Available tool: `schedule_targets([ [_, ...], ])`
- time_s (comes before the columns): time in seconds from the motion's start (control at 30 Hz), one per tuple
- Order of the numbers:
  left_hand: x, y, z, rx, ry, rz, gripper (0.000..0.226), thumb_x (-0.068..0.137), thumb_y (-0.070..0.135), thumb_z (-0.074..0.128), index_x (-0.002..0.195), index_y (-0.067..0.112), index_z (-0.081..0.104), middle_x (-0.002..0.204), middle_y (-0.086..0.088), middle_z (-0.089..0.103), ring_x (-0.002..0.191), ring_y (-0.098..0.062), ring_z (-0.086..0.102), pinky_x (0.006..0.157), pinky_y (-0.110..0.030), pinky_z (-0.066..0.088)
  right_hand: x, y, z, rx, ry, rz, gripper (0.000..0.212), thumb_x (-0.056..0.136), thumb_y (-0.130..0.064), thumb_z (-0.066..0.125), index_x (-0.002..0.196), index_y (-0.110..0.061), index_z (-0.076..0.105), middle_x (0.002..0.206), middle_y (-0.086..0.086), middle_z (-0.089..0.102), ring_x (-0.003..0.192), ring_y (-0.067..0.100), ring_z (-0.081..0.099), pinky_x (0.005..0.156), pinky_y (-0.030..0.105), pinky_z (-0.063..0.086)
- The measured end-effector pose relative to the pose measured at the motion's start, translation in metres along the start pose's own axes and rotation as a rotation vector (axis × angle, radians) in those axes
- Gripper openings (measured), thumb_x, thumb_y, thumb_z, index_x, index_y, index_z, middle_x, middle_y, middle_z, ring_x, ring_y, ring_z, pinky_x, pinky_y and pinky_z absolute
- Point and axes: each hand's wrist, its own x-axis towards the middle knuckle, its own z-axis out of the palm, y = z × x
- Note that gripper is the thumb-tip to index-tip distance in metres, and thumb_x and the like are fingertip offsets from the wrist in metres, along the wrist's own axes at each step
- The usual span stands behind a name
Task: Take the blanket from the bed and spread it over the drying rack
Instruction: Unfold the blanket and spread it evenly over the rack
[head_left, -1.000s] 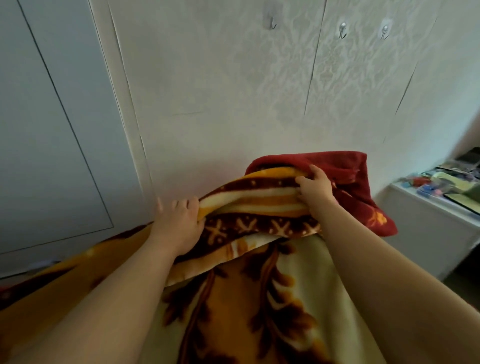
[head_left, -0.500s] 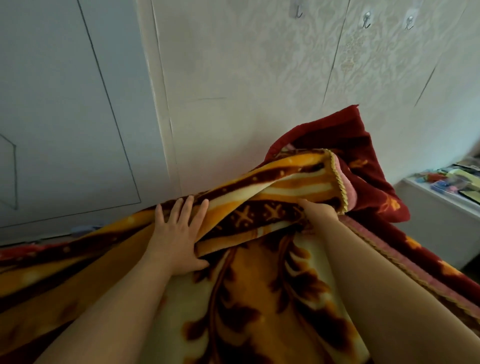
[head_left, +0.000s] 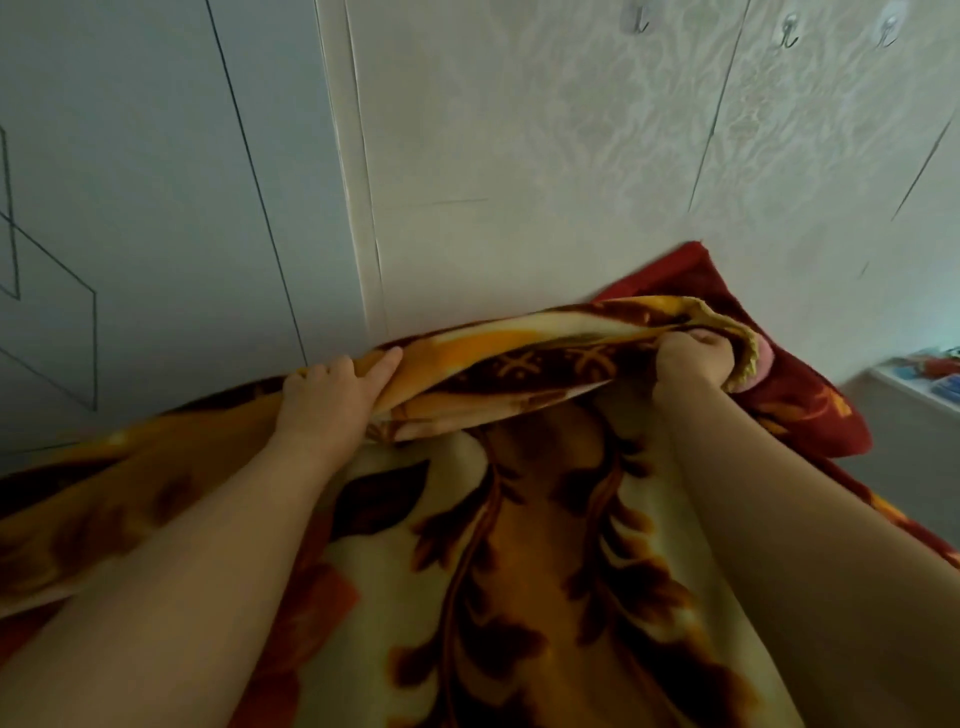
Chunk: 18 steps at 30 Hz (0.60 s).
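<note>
A thick fleece blanket (head_left: 519, 545) with an orange, cream and brown leaf pattern and a dark red outer side fills the lower part of the view, draped over something I cannot see. Its top fold runs across the middle, close to the wall. My left hand (head_left: 332, 400) grips that fold at the left, fingers curled over its edge. My right hand (head_left: 693, 364) is a fist clutching the bunched fold near the fringed corner, at the right. The drying rack is hidden under the blanket.
A patterned cream wall (head_left: 571, 182) stands right behind the blanket, with small hooks (head_left: 789, 31) high up. A pale door or cupboard panel (head_left: 130, 208) is at the left. A low white shelf (head_left: 914, 384) with colourful small items sits at the far right.
My left hand went from lying flat on the blanket to gripping the fold's edge. My right hand closed into a fist on the fold. The red flap at the right dropped lower.
</note>
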Motion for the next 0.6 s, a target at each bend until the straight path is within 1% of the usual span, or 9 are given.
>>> schedule_targets([
  [0.03,0.01,-0.002,-0.009,-0.008,0.015,-0.003,0.077,0.098,0.023,0.043,0.151,0.037,-0.011,0.123,-0.015,0.044,0.108,-0.034,0.05,0.089,-0.045,0.043,0.004,-0.007,0.005,0.032,0.017,-0.022,0.03,0.085,-0.006,0.053,0.113,-0.013,0.059,0.102,0.004,0.061,0.078,0.015,0.058,0.076,0.031,0.055],
  [0.1,0.03,-0.001,-0.025,-0.009,0.06,-0.005,0.075,0.098,0.023,0.042,0.151,0.037,-0.009,0.12,-0.015,0.045,0.106,-0.034,0.05,0.087,-0.045,0.044,0.011,-0.023,0.013,0.078,0.041,-0.065,0.029,0.084,-0.006,0.051,0.111,-0.014,0.058,0.095,0.0,0.06,0.085,0.017,0.059,0.081,0.029,0.055],
  [0.17,0.05,0.005,-0.033,-0.003,0.09,0.0,0.074,0.098,0.024,0.043,0.152,0.036,-0.006,0.119,-0.015,0.046,0.105,-0.035,0.052,0.085,-0.045,0.045,0.024,-0.038,0.019,0.093,0.059,-0.094,0.029,0.084,-0.006,0.05,0.111,-0.013,0.059,0.089,-0.003,0.057,0.085,0.016,0.058,0.075,0.024,0.053],
  [0.23,0.069,0.014,-0.037,0.001,0.101,0.007,0.076,0.096,0.025,0.047,0.152,0.037,-0.004,0.122,-0.016,0.045,0.106,-0.035,0.051,0.083,-0.045,0.045,0.037,-0.051,0.021,0.099,0.065,-0.119,0.028,0.085,-0.005,0.048,0.109,-0.015,0.059,0.094,-0.002,0.058,0.082,0.013,0.058,0.064,0.018,0.05],
  [0.27,0.078,0.018,-0.038,0.001,0.115,0.013,0.077,0.096,0.025,0.049,0.152,0.037,-0.003,0.123,-0.016,0.045,0.107,-0.035,0.051,0.082,-0.044,0.045,0.044,-0.055,0.021,0.105,0.071,-0.133,0.028,0.084,-0.004,0.047,0.106,-0.016,0.058,0.095,-0.002,0.058,0.083,0.012,0.058,0.063,0.017,0.05],
  [0.37,0.107,0.03,-0.034,0.013,0.17,0.027,0.079,0.095,0.023,0.051,0.152,0.036,-0.002,0.121,-0.016,0.045,0.106,-0.034,0.05,0.079,-0.043,0.045,0.066,-0.059,0.022,0.107,0.048,-0.144,0.031,0.083,0.0,0.046,0.102,-0.021,0.057,0.094,-0.002,0.058,0.093,0.016,0.061,0.079,0.025,0.056],
  [0.43,0.118,0.03,-0.024,0.037,0.167,0.012,0.077,0.096,0.021,0.047,0.152,0.038,-0.003,0.122,-0.016,0.043,0.107,-0.035,0.049,0.082,-0.044,0.044,0.078,-0.051,0.028,0.034,-0.035,-0.118,0.035,0.085,0.002,0.046,0.106,-0.022,0.061,0.099,0.001,0.06,0.097,0.02,0.061,0.085,0.032,0.057],
  [0.53,0.119,0.017,0.004,0.114,0.09,-0.034,0.071,0.098,0.022,0.042,0.152,0.037,-0.002,0.132,-0.015,0.041,0.117,-0.035,0.044,0.091,-0.05,0.04,0.087,-0.023,0.039,-0.158,-0.324,-0.11,0.041,0.091,0.005,0.046,0.123,-0.017,0.06,0.115,0.013,0.059,0.098,0.025,0.06,0.075,0.031,0.057],
  [0.6,0.112,0.008,0.022,0.216,-0.014,-0.085,0.059,0.098,0.021,0.037,0.151,0.033,0.014,0.136,-0.014,0.039,0.123,-0.035,0.038,0.099,-0.059,0.034,0.087,0.0,0.046,-0.249,-0.514,-0.073,0.046,0.092,0.006,0.044,0.129,-0.017,0.057,0.124,0.016,0.055,0.104,0.027,0.059,0.079,0.033,0.056],
])
